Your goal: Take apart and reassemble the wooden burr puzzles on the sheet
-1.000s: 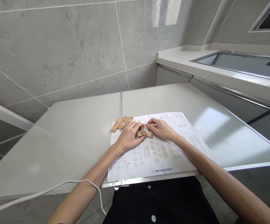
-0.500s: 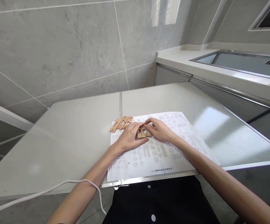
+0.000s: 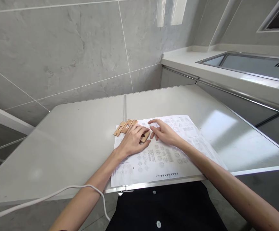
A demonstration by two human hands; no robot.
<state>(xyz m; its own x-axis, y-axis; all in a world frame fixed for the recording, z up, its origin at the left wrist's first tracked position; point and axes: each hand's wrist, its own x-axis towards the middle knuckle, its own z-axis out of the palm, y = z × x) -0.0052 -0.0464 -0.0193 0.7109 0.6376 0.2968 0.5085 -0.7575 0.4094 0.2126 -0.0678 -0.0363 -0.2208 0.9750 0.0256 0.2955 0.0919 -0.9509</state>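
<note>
My left hand curls its fingers and thumb around a notched wooden puzzle piece lying on the printed sheet. The hand hides part of that piece and whatever is beneath it. My right hand hovers just to the right, its fingers bent but apart, with nothing seen in them. Beyond my left hand, several flat wooden pieces with cut-out slots lie in a slanted row, partly over the sheet's upper left edge. Small dark marks show on some of them.
A large printed sheet with small diagrams lies at the front of the white folding table. A white cable crosses my left forearm. A counter with a sink stands at the right, and a grey tiled wall rises behind.
My right hand has come away from the wooden pieces and opened. The blocks seen side by side between my hands now show as one flatter piece at my left hand.
</note>
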